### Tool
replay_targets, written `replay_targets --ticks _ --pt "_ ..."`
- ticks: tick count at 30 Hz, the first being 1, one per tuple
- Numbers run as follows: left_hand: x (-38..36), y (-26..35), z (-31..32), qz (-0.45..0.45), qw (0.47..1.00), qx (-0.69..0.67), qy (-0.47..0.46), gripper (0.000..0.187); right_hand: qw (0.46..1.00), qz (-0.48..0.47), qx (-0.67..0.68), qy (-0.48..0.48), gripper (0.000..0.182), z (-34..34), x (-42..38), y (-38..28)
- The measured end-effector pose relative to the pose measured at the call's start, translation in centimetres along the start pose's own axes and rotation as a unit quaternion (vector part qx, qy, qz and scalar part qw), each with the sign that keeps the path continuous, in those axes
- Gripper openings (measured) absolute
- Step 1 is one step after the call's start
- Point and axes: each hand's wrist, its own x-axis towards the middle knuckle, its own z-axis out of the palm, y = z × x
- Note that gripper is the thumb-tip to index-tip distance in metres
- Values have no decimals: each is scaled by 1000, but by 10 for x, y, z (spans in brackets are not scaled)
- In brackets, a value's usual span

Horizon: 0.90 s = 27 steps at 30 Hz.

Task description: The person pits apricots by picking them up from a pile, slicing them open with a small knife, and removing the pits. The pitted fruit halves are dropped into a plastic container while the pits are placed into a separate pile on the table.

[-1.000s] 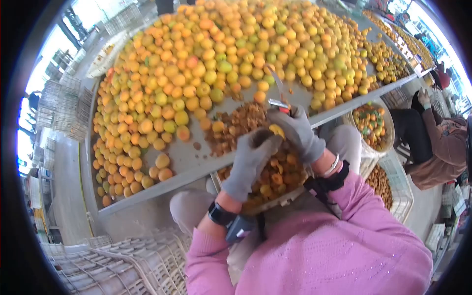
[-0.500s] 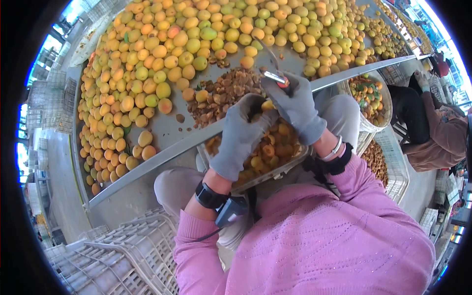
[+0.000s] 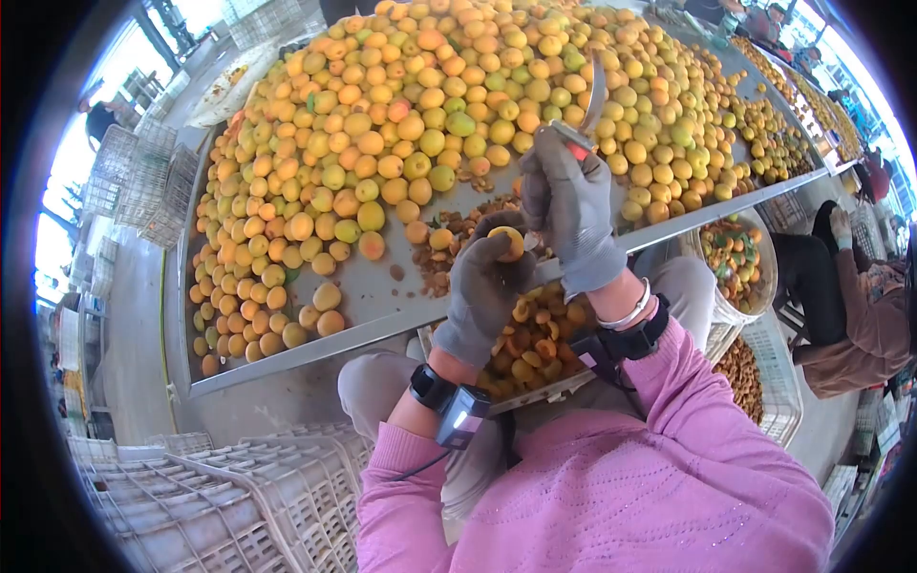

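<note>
In its grey glove, my left hand [image 3: 485, 291] pinches a whole-looking orange apricot [image 3: 512, 243] between thumb and fingers. Just to the right, my gloved right hand [image 3: 579, 215] is closed around the red handle of a curved knife [image 3: 598, 95], whose blade points up over the fruit. Both hands are above the near edge of a metal table [image 3: 368, 291]. Brown apricot pits [image 3: 441, 260] lie behind my left hand. Below the hands, a crate [image 3: 546, 390] on my lap holds cut apricot halves [image 3: 535, 349].
A large heap of apricots [image 3: 382, 124] covers much of the table. To the right stand a bucket of fruit and leaves [image 3: 731, 258] and a crate of pits [image 3: 740, 377]; a seated person [image 3: 850, 306] is beyond. White plastic crates [image 3: 201, 506] stand at lower left.
My right hand has lifted the knife, its blade now higher and more upright. My left hand has turned, and the apricot in its fingers shows more clearly. The camera view has shifted.
</note>
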Motion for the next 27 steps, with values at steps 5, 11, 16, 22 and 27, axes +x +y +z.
replay_targets --ticks 5,11,16,22,27 --pt "5 0 -12 49 996 72 10 26 999 -43 -1 6 26 20 2 1" --pt "5 15 -2 80 965 248 5 35 998 -44 7 -54 21 31 8 7" --pt "10 5 -5 152 946 277 78 30 996 17 -23 -86 20 39 13 20" --pt "31 -6 -37 90 965 161 185 30 986 120 22 -110 29 38 24 29" --pt "9 18 -29 257 745 614 55 44 936 198 223 -188 30 28 30 34"
